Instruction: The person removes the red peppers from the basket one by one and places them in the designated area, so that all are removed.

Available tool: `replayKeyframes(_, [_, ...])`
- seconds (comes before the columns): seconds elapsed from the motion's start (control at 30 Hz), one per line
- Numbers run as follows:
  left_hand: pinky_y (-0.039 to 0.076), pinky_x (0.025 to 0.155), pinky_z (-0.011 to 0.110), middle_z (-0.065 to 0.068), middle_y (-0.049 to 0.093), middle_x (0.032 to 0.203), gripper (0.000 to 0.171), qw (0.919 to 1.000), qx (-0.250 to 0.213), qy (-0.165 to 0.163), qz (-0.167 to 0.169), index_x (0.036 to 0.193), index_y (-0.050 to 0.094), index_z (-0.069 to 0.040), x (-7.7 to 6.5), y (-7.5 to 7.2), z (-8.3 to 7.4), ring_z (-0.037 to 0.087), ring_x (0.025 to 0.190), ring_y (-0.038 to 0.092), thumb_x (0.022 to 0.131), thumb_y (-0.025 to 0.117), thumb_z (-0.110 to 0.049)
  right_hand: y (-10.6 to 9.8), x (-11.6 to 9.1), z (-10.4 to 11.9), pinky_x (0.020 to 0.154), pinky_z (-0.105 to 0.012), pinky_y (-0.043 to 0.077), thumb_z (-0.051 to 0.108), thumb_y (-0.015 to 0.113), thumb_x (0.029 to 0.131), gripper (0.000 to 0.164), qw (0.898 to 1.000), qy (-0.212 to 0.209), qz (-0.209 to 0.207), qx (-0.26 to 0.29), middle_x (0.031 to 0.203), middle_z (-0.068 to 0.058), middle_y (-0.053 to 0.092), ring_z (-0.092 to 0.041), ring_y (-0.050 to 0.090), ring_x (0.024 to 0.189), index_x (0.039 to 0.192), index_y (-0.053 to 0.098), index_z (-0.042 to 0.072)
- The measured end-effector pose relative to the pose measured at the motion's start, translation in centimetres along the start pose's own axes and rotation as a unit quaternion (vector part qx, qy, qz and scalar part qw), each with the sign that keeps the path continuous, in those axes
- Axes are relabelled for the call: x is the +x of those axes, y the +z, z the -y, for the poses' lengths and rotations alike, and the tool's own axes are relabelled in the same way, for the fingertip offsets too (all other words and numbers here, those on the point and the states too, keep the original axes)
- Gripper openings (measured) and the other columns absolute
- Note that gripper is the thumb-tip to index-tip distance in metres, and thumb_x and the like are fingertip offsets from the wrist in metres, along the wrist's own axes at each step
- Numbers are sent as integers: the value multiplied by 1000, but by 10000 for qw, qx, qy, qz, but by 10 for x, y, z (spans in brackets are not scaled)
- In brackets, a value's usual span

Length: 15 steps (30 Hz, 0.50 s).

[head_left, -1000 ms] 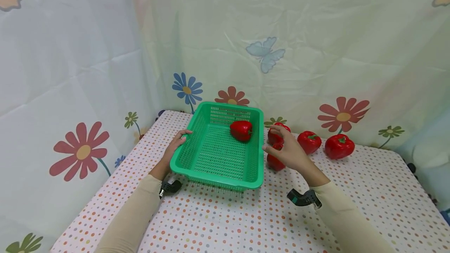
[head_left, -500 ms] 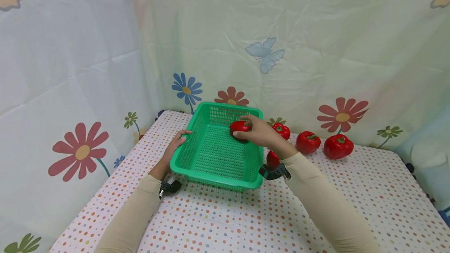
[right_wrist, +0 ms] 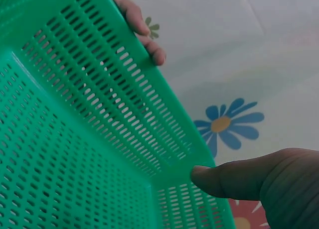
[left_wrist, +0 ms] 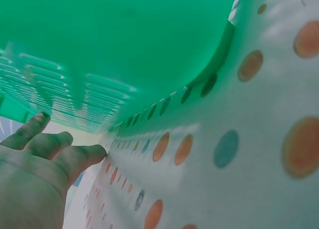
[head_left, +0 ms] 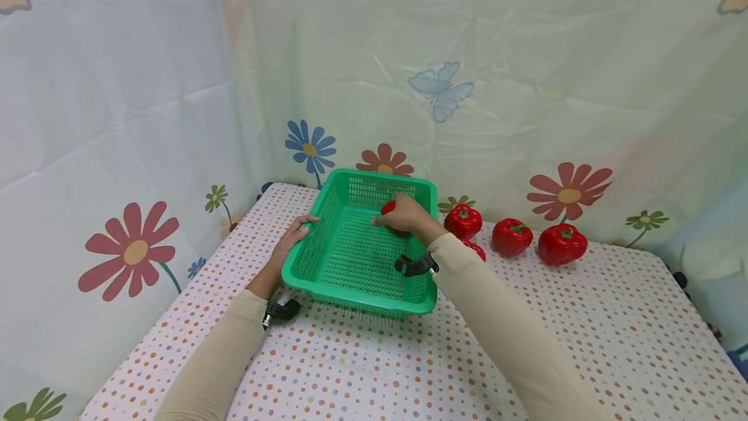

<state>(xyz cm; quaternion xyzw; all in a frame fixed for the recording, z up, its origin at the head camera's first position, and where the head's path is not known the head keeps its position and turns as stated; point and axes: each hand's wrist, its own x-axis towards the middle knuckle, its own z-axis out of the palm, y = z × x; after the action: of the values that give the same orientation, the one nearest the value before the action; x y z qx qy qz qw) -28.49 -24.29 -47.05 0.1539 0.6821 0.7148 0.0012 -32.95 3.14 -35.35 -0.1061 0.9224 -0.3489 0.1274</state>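
In the head view, a green plastic basket point(head_left: 359, 304) stands on the table, tilted a little by perspective. My left hand point(head_left: 286, 243) rests on its left rim; in the left wrist view several fingers point(left_wrist: 47, 139) lie loosely extended beside the basket wall. Inside the basket, my right hand point(head_left: 409, 216) is over a red bell pepper point(head_left: 388, 208), which it mostly covers. The right thumb point(right_wrist: 234, 178) is straight and reaches past the pepper's left end. Whether the hand presses on the pepper is hidden. The pepper is not visible in the right wrist view.
Right of the basket are several more red bell peppers: one near its rim point(head_left: 463, 221), one partly behind the right sleeve point(head_left: 474, 249), and two farther right, a middle pepper point(head_left: 511, 238) and an outer pepper point(head_left: 562, 244). A flowered curtain point(head_left: 497, 148) hangs behind the dotted tablecloth point(head_left: 350, 369).
My right hand has moved left from the peppers outside into the basket, over the pepper there. That pepper lies where it was. My left hand has stayed on the rim.
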Motion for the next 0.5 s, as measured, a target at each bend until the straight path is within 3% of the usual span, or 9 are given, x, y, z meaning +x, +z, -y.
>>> replayKeyframes(0.27, [40, 95, 41, 21, 25, 153, 34, 10000, 41, -15, -55, 135, 41, -10, -1, 0, 0, 38, 125, 38, 106, 31, -26, 10, 16, -4, 109, -53, 39, 35, 70, 89, 96, 9994, 219, 1, 269, 157, -21, 30, -39, 38, 139, 157, 10, 3])
replayKeyframes(0.5, [39, 96, 41, 23, 26, 153, 40, 9998, 173, 101, 39, 138, 35, -2, 1, -1, 1, 39, 125, 39, 105, 30, -25, 17, 21, -9, 111, -57, 34, 42, 63, 91, 97, 9981, 154, -206, -552, 158, -27, 25, -46, 23, 146, 156, 6, -2])
